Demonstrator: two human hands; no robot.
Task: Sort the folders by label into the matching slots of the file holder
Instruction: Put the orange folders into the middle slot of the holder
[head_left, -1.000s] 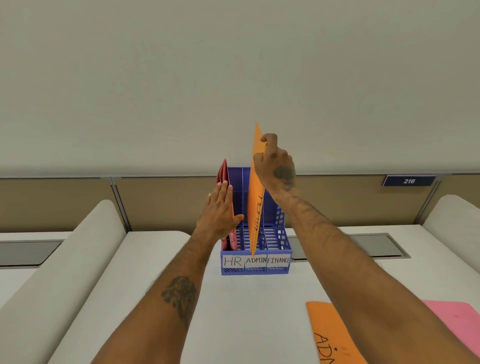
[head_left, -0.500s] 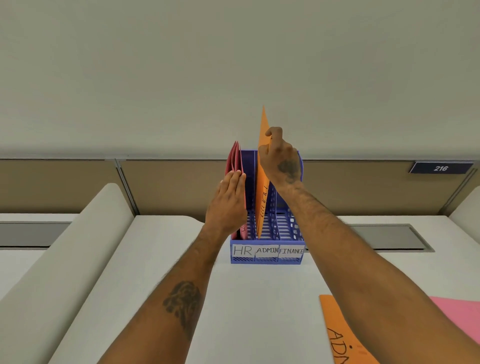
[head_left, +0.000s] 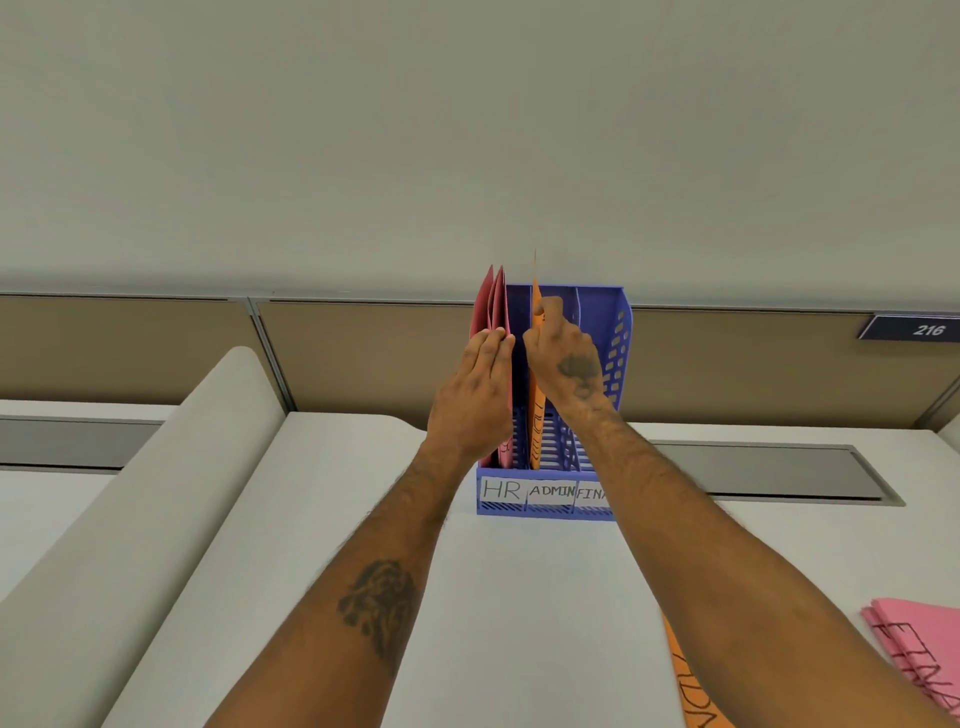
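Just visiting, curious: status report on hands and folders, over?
Left hand flat against red folders in HR slot. Right hand pinches orange folder, standing in ADMIN slot. Nothing seen blocking it.

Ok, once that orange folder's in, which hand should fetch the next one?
Right hand: the loose orange folder and pink stack lie on its side, by that forearm. The left hand rests flat against the red folders, farther away.

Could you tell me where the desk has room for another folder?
Bare desktop lies before the file holder, between left forearm and right forearm, and outside the left. The near right is crowded: a flat orange folder and pink folders.
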